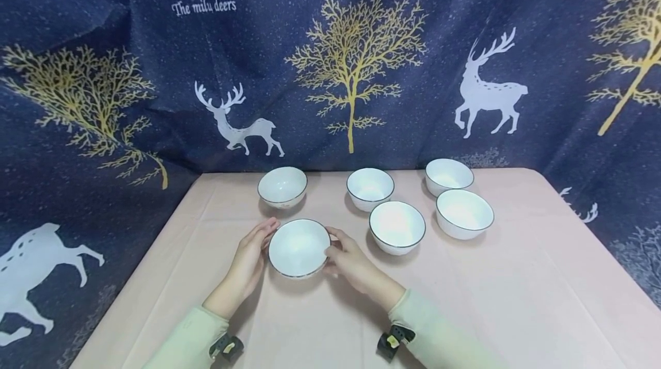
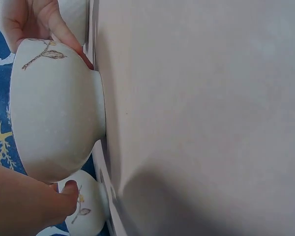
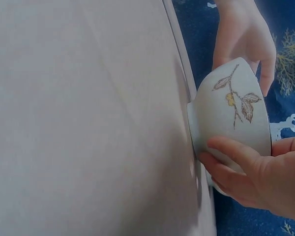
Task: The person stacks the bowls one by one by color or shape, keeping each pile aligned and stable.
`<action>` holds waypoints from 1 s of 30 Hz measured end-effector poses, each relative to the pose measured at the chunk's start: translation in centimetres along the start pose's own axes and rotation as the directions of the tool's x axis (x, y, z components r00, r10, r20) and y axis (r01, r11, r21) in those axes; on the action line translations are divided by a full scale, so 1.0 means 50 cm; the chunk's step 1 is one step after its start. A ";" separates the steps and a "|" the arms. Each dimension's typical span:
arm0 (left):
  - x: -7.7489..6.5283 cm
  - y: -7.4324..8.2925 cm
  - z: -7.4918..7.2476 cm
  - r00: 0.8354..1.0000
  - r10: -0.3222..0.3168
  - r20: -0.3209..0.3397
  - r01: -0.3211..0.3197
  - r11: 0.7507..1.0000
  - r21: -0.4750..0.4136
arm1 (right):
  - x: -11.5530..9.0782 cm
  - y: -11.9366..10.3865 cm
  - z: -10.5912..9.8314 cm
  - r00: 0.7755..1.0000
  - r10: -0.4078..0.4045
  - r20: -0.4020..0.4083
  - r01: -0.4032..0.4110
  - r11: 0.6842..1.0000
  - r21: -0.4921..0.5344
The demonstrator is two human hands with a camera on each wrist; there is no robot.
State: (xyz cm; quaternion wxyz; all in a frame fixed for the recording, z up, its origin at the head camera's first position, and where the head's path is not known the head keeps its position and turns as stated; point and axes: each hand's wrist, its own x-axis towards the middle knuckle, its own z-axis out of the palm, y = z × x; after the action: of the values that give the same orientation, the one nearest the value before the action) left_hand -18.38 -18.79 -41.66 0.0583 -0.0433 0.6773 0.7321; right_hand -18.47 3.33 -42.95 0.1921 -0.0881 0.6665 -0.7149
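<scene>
A white bowl point(image 1: 299, 248) with a thin dark rim faces up between my two hands, near the middle of the table. My left hand point(image 1: 249, 254) holds its left side, fingers reaching along the wall toward the far rim. On the opposite side my right hand point(image 1: 353, 260) grips the bowl, thumb near the rim and fingers around the outside. A brown branch with leaves and a yellow bud decorates the outer wall of the bowl point(image 3: 233, 105) in the right wrist view. Whether its foot touches the cloth, I cannot tell.
Similar white bowls stand farther back: one behind the left hand point(image 1: 282, 187), two at centre right point(image 1: 370, 188) point(image 1: 397, 226), and two farther right point(image 1: 449, 177) point(image 1: 465, 213). A pink cloth point(image 1: 542, 288) covers the table. Behind hangs a dark blue curtain point(image 1: 310, 59) printed with deer and trees.
</scene>
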 end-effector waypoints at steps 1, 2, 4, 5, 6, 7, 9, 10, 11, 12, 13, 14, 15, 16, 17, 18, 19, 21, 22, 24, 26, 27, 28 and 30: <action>0.000 0.000 0.000 1.000 -0.002 0.003 0.002 1.000 -0.002 | 0.001 0.000 -0.001 1.000 0.003 0.003 -0.003 1.000 0.004; 0.000 0.002 0.000 1.000 -0.006 0.002 0.006 1.000 -0.005 | 0.001 0.000 -0.001 1.000 0.001 0.009 -0.001 1.000 0.009; 0.001 0.002 0.000 1.000 -0.007 0.002 0.007 1.000 -0.007 | 0.002 0.000 -0.003 1.000 0.008 0.015 -0.008 1.000 0.028; 0.001 0.003 0.000 1.000 -0.009 0.002 0.009 1.000 -0.006 | 0.002 0.000 -0.004 1.000 0.011 0.021 -0.012 0.999 0.035; 0.003 0.004 0.000 1.000 -0.010 -0.001 0.010 1.000 -0.015 | 0.003 0.001 -0.005 1.000 0.013 0.028 -0.014 0.999 0.043; 0.004 0.005 0.000 1.000 -0.008 -0.002 0.008 1.000 -0.024 | 0.002 0.001 -0.007 0.999 0.015 0.036 -0.016 0.999 0.046; 0.006 0.007 -0.001 1.000 -0.012 -0.002 0.011 0.999 -0.045 | 0.003 0.002 -0.011 0.998 0.026 0.052 -0.029 0.997 0.065; 0.007 0.008 -0.002 1.000 -0.016 0.000 0.016 0.998 -0.055 | 0.003 0.003 -0.014 0.998 0.029 0.062 -0.034 0.996 0.077; 0.008 0.010 -0.003 1.000 -0.018 0.003 0.018 0.998 -0.068 | 0.004 0.004 -0.016 0.997 0.030 0.072 -0.036 0.995 0.088; 0.009 0.012 -0.004 1.000 -0.022 0.007 0.022 0.997 -0.076 | 0.004 0.005 -0.019 0.996 0.031 0.081 -0.038 0.995 0.095; 0.009 0.015 -0.006 1.000 -0.026 0.013 0.027 0.997 -0.077 | 0.005 0.005 -0.022 0.995 0.031 0.090 -0.041 0.994 0.105; 0.010 0.018 -0.007 0.999 -0.032 0.019 0.033 0.996 -0.079 | 0.005 0.006 -0.024 0.995 0.034 0.098 -0.046 0.992 0.122; 0.011 0.022 -0.009 0.999 -0.036 0.024 0.038 0.996 -0.077 | 0.006 0.006 -0.026 0.994 0.033 0.105 -0.047 0.990 0.131; 0.012 0.026 -0.011 0.999 -0.040 0.030 0.042 0.996 -0.080 | 0.007 0.007 -0.028 0.993 0.035 0.111 -0.050 0.989 0.139; 0.014 0.030 -0.014 0.998 -0.044 0.034 0.046 0.996 -0.076 | 0.008 0.008 -0.030 0.992 0.036 0.117 -0.052 0.989 0.141; 0.017 0.034 -0.016 0.998 -0.045 0.038 0.048 0.996 -0.073 | 0.008 0.008 -0.030 0.992 0.038 0.122 -0.056 0.988 0.146; 0.021 0.038 -0.020 0.998 -0.042 0.042 0.045 0.996 -0.073 | 0.009 0.008 -0.031 0.991 0.040 0.125 -0.058 0.987 0.150; 0.031 0.045 -0.029 0.998 -0.043 0.047 0.046 0.996 -0.072 | 0.011 0.009 -0.031 0.991 0.046 0.123 -0.066 0.985 0.160; 0.037 0.048 -0.034 0.998 -0.042 0.045 0.046 0.996 -0.075 | 0.012 0.009 -0.031 0.991 0.051 0.120 -0.070 0.984 0.163; 0.049 0.057 -0.045 0.998 -0.043 0.038 0.047 0.995 -0.084 | 0.012 0.007 -0.030 0.992 0.059 0.114 -0.078 0.982 0.173; 0.061 0.066 -0.055 0.998 -0.054 0.028 0.056 0.993 -0.105 | 0.013 0.007 -0.029 0.992 0.069 0.105 -0.087 0.980 0.180; 0.067 0.071 -0.058 0.998 -0.057 0.020 0.059 0.991 -0.118 | 0.013 0.007 -0.029 0.992 0.073 0.101 -0.091 0.979 0.182; 0.074 0.076 -0.062 0.998 -0.063 0.011 0.064 0.991 -0.120 | 0.012 0.007 -0.030 0.992 0.077 0.097 -0.094 0.978 0.186; 0.088 0.086 -0.068 0.997 -0.070 -0.007 0.069 0.990 -0.122 | 0.011 0.009 -0.031 0.993 0.080 0.090 -0.096 0.977 0.190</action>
State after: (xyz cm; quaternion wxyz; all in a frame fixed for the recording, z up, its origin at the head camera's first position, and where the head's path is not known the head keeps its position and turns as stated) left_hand -23.40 -22.40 -38.33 0.0775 -0.0744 0.6299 0.7692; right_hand -19.52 4.52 -43.60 0.2584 -0.0689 0.5884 -0.7631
